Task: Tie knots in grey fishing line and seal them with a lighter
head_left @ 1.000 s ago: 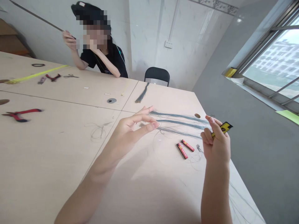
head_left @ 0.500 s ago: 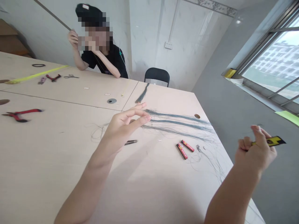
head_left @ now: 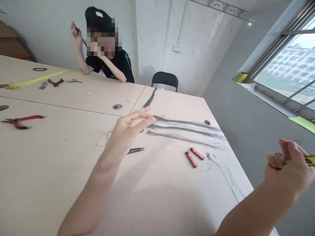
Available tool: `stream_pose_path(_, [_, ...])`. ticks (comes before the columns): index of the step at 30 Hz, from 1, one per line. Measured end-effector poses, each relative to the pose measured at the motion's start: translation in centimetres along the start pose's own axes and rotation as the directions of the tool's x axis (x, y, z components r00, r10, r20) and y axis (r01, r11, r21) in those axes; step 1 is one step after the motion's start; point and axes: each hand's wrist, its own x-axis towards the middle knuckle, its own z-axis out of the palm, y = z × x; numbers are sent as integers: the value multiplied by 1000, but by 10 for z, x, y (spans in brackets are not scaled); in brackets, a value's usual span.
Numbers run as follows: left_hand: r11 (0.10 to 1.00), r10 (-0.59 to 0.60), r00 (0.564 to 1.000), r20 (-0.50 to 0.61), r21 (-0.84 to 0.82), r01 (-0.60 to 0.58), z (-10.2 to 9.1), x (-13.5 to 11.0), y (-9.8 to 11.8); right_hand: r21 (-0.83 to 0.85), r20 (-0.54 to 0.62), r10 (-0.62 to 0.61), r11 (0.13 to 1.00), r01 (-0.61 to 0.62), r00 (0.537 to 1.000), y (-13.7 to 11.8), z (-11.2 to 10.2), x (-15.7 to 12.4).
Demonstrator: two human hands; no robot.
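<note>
My left hand (head_left: 129, 129) hovers above the middle of the pale table (head_left: 61, 157), its thumb and fingers drawn close in a light pinch; whether a thin strand sits between them I cannot make out. My right hand (head_left: 289, 168) is out past the table's right edge, closed on a small yellow and black tool (head_left: 310, 160). Dark hair-like strands (head_left: 187, 129) lie in long bundles just beyond my left hand. Two small red bars (head_left: 194, 156) rest near them, and a small dark clip (head_left: 136, 150) lies below my left hand.
A person in black (head_left: 110, 62) sits at the far side with a raised hand holding a thin strand. Red pliers (head_left: 21, 119), more pliers and scissors (head_left: 73, 80), and a yellow tape (head_left: 36, 78) lie at left. A black chair (head_left: 164, 80) stands at the far end.
My right hand has swung right and down, off past the table edge, carrying the yellow tool. My left hand shifted slightly left, uncovering the dark clip. The person opposite raised a hand higher.
</note>
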Motion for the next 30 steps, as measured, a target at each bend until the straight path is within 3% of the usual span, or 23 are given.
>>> stream_pose_path(9, [998,-10,1000,-22,-65,9,-4,0,7,-22,117,82,997,-80,990,-2,8,-4])
stream_pose_path(14, [996,56,990,-129,-68,-65,-16,22,-20,-23,11,106,994,-105,994,-6,-10,12])
stream_pose_path(17, [991,125,969,-215,-9,-130,-25,36,-38,-20,6,70,997,-70,998,-10,-22,16])
stream_pose_path(22, [973,229,933,-276,45,-225,-18,33,-38,20,176,134,990,-139,975,-22,-21,7])
stream_pose_path(25, [984,172,954,-244,-10,-180,-3,21,-28,13,408,188,977,-212,893,-19,-2,-14])
stream_pose_path(28, [996,77,991,-112,-36,-82,8,10,-21,-66,681,211,971,-229,701,-3,22,-50])
stream_pose_path(30, [998,54,998,-28,-27,-55,12,4,-19,-162,777,262,962,-220,573,10,35,-81])
